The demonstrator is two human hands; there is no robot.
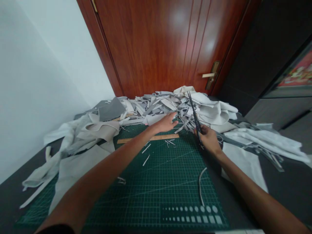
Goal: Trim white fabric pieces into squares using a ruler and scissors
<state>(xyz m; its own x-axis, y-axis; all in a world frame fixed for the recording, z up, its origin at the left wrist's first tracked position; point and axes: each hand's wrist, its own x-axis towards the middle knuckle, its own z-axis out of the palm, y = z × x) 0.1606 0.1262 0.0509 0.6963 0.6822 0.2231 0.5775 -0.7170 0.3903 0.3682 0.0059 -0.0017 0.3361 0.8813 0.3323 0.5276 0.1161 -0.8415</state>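
My left hand [165, 123] lies palm down and open at the far edge of the green cutting mat [156, 191], its fingers at a heap of grey and white fabric scraps [165, 105]. My right hand [209, 140] grips long black scissors [195, 118], whose blades point up and away into the heap. A wooden ruler [148, 139] lies on the mat just below my left hand. Thin offcut strips [146, 160] are scattered on the mat, and a longer curved strip [200, 185] lies near its right side.
Folded pale fabric pieces [78, 143] lie left of the mat, and more white fabric [265, 139] lies to its right on the dark tabletop. A white wall rises at left, a wooden door [156, 42] stands behind the heap, and a dark cabinet [275, 65] stands at right.
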